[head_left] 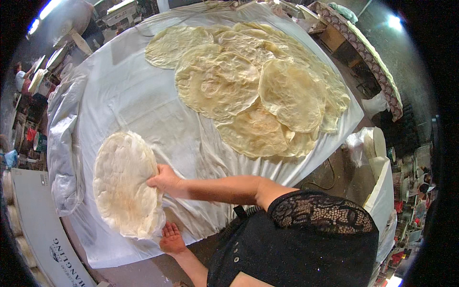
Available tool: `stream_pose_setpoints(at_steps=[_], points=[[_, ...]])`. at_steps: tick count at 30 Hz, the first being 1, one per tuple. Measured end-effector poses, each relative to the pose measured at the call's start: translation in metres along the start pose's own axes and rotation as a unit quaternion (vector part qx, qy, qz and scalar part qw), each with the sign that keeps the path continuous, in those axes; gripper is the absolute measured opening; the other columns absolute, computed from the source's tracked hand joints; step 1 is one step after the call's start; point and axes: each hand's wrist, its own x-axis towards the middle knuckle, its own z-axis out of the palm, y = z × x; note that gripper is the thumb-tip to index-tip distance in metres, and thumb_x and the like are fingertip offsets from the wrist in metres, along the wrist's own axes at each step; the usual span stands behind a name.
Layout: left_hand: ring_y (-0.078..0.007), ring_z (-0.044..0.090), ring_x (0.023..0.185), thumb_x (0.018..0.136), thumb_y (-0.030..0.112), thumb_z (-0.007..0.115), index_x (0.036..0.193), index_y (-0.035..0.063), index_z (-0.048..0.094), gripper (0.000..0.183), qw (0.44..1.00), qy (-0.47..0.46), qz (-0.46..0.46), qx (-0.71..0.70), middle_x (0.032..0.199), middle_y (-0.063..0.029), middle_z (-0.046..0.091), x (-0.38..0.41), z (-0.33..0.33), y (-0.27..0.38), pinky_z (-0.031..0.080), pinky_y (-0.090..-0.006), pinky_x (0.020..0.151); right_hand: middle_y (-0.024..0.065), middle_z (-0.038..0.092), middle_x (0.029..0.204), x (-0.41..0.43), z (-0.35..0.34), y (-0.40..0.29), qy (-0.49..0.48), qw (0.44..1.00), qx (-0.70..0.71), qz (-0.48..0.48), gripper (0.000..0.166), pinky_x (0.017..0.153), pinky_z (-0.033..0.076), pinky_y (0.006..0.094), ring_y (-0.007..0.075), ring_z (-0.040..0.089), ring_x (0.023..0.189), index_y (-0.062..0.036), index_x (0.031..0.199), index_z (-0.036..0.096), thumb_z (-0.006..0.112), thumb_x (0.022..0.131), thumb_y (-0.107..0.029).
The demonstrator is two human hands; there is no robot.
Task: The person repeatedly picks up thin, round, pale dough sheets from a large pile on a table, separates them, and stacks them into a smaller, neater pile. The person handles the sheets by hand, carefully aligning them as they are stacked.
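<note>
A stack of thin, round, pale flatbread-like sheets (125,186) lies at the left of a table covered with a whitish cloth or plastic sheet (161,125). My right hand (166,179) grips the stack's right edge, thumb on top and fingers hidden beneath. Just below the stack's lower right edge, my left hand (173,238) is palm up with its fingers extended, holding nothing; whether its fingertips touch the stack is unclear. Farther back, a broad heap of larger, yellowish, wrinkled round sheets (218,84) overlaps across the table.
Bunched clear plastic (66,143) runs along the table's left edge. A white box or appliance (46,222) bearing writing stands at lower left. On the right are a plastic-wrapped pale bundle (374,143) and a long patterned-edged surface (376,68). A person (22,79) is far left.
</note>
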Motion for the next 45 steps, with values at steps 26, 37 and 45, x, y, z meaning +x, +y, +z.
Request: stream_pose_setpoints(at_steps=[26,37,45], points=[[-0.0173,0.053,0.092,0.084,0.009,0.052,0.101,-0.0022,0.057,0.021,0.656,-0.218,0.461,0.556,0.095,-0.0067,0.058,-0.127,0.188,-0.281,0.04,-0.0286,0.087,0.0086,0.066,0.096,-0.197,-0.427,-0.183,-0.074,0.991,-0.074,0.079,0.023,0.062,0.051,0.0259,0.0151,0.063,0.072,-0.0047,0.107,0.057,0.055,0.087,-0.014],[-0.0265,0.061,0.093,0.08,0.029,0.061,0.117,0.0037,0.055,0.045,0.372,-0.374,0.367,0.766,0.101,-0.0152,0.063,0.015,0.386,-0.576,0.046,-0.035,0.082,0.0095,0.065,0.092,-0.237,-0.521,-0.268,0.143,0.986,-0.067,-0.046,0.023,0.07,0.049,0.0277,0.0148,0.061,0.077,-0.0001,0.109,0.055,0.048,0.089,-0.011],[-0.0079,0.052,0.073,0.087,0.029,0.059,0.108,0.0059,0.064,0.032,0.548,-0.449,0.009,0.706,0.083,0.0015,0.063,0.006,0.413,-0.566,0.044,-0.0263,0.065,0.0109,0.064,0.095,-0.181,-0.523,-0.277,0.196,0.974,-0.094,-0.066,0.025,0.072,0.05,0.0291,0.0165,0.062,0.081,0.0005,0.111,0.054,0.046,0.089,-0.01]])
